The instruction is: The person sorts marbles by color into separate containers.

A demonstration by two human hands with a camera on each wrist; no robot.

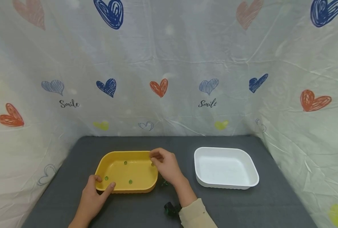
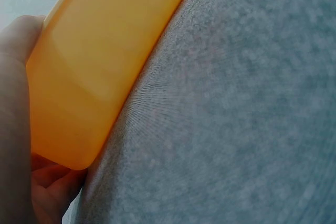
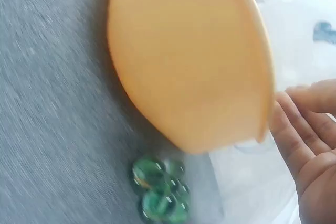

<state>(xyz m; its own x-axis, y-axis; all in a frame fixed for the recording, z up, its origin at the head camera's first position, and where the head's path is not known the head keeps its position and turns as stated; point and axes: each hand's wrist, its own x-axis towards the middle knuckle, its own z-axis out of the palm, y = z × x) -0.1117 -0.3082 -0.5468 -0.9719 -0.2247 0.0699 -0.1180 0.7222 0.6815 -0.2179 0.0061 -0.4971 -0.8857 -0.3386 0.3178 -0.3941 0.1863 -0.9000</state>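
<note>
A yellow tray (image 1: 141, 187) stands on the dark table, several small green glass marbles (image 1: 130, 181) spread over its floor. My left hand (image 1: 92, 196) grips its front left corner, the thumb against the front and the fingers at the left side. In the left wrist view the tray's outer wall (image 2: 105, 72) lies between thumb and fingers. Over the back right corner hovers my right hand (image 1: 166, 164), fingers loosely bent, with one marble (image 1: 152, 164) just below its fingertips. The right wrist view shows nothing held in that hand.
To the right stands a white tray (image 1: 226, 184). A cluster of green marbles (image 3: 160, 190) lies on the table beside the yellow tray's right end, partly behind my right forearm in the head view. A small black device (image 1: 171, 209) shows by the right sleeve. A heart-printed curtain (image 1: 180, 63) surrounds the table.
</note>
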